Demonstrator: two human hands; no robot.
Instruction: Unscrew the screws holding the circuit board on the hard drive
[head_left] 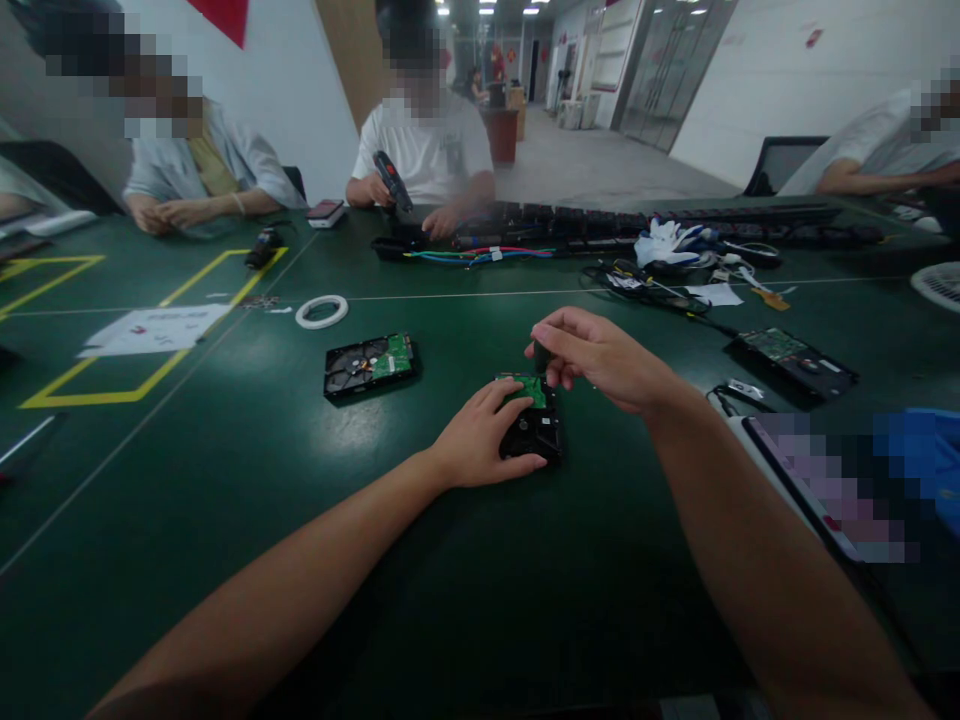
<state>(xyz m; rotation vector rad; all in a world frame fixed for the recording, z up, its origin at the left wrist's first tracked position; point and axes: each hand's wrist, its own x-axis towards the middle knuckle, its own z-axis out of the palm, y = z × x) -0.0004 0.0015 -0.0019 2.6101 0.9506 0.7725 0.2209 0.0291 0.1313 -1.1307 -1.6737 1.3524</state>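
A hard drive (546, 432) lies on the green table with its circuit board facing up. My left hand (480, 432) spreads across its left side, fingers on the far end and thumb along the near edge, holding it. Just above the drive's far right corner is my right hand (592, 355), its fingers closed in a pinch. A small dark thing (541, 355) shows below those fingertips, too hidden to name. To the left lies a second hard drive (369, 366), also board side up.
A third drive (795, 362) with a cable lies right, near a phone-like device (802, 485). White tape roll (322, 312), paper (154, 330) and yellow tape outlines are at left. Cables and gloves (671, 243) lie farther back. Across the table, a person holds a power screwdriver (393, 182).
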